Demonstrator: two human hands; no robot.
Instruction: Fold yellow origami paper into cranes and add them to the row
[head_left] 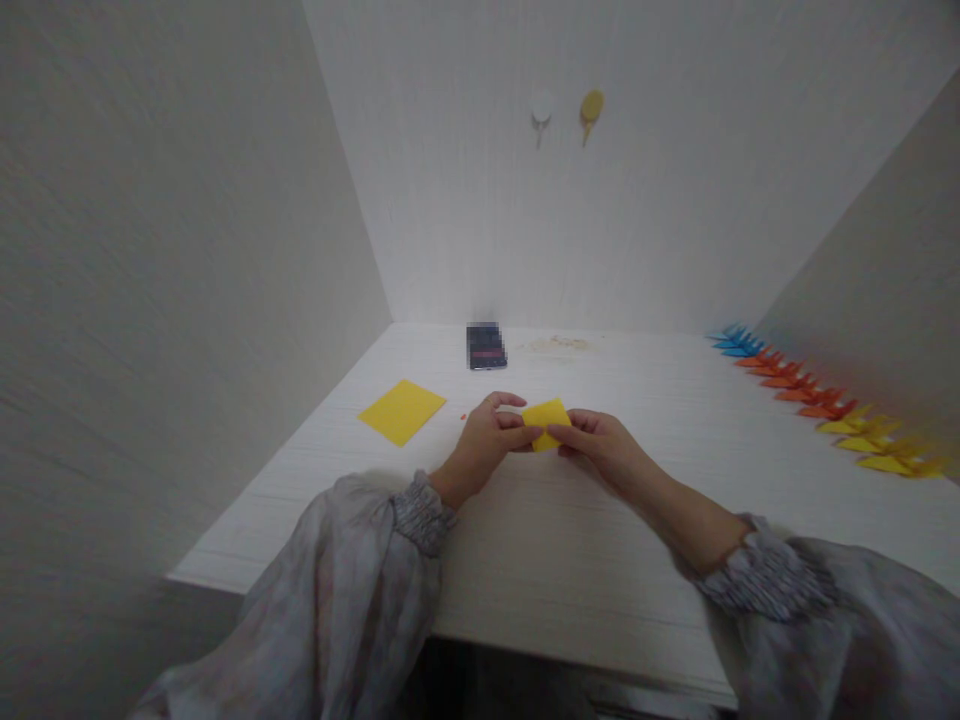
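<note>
Left hand (486, 438): grasping the left side of the small, four-cornered yellow paper piece (549, 414), thumb on the near face.
Right hand (600, 445): pinching the opposite side, thumb tip close to the other thumb; the two-sided hold presumably steadies the paper and lets both thumbs press it.
Held paper: above the pale, wood-grained bench (585, 590), between the hands; apparently folded, its layers too blurred to count.
Loose sheet: a flat, square yellow paper sheet (403, 412) lies left of the left hand, apart from it, probably placed for easy reach beyond the sleeve.
Figure row: pointed folded-paper figures (814, 397) along the right side, blue farthest, orange-red between, yellow nearest; the grouping suggests sorting by colour, away from the hands.
Phone: a dark rectangular phone (486, 347) near the back wall, perhaps kept there to be seen over the hands.
</note>
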